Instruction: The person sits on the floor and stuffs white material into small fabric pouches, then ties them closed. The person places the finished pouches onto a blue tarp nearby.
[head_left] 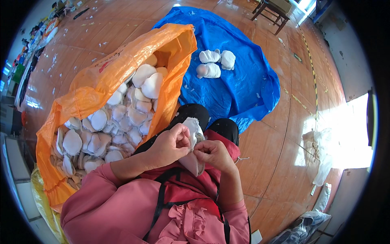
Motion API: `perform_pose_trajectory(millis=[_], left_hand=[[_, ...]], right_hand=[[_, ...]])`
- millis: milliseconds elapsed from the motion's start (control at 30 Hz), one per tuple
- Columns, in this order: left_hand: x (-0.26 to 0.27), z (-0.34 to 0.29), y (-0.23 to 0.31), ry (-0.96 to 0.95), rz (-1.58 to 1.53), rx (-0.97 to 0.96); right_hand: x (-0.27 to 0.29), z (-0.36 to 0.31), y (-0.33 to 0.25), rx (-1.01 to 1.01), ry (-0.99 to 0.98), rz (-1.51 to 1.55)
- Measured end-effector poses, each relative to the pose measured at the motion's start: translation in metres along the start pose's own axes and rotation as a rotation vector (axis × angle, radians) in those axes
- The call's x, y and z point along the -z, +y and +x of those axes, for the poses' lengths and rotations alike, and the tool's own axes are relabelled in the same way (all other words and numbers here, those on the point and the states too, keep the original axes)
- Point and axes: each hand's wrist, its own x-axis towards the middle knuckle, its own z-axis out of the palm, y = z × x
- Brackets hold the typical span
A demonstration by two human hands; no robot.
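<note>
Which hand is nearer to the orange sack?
Left. The left hand is to the right of the orange sack, pinching a pale fabric piece; the right hand is farther right, pinching the piece's other side.

Cloth partly hidden by hands; chair cropped

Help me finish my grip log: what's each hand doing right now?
Left hand: closed, pinching the pale cloth.
Right hand: closed, pinching the same cloth.

Left hand near right hand, fingers pinched
</note>
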Motion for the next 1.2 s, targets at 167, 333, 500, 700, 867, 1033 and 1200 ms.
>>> perform_pose_trajectory(millis=[167, 333, 500, 700, 867, 1033, 1200], left_hand=[[0.009, -0.005, 0.002, 0.021, 0.044, 0.051], [0.025, 0.007, -0.037, 0.287, 0.147, 0.092], [0.021, 0.014, -0.064, 0.133, -0.207, 0.409], [0.014, 0.021, -0.055, 0.129, -0.502, 0.608], [0.0, 0.013, -0.034, 0.053, -0.299, 0.344], [-0.025, 0.016, -0.03, 0.086, -0.133, 0.231], [-0.03, 0.018, -0.035, 0.019, -0.133, 0.208]], right_hand=[[0.004, -0.002, 0.001, -0.059, 0.061, 0.132], [0.015, -0.013, 0.02, 0.039, 0.138, 0.084], [0.033, -0.023, 0.026, -0.079, 0.278, 0.075], [0.048, -0.027, 0.047, -0.161, 0.433, -0.123], [0.034, -0.021, 0.049, -0.062, 0.618, 0.016], [0.001, -0.01, 0.029, 0.057, 0.318, -0.08], [0.001, -0.004, 0.023, -0.004, 0.315, -0.13]])
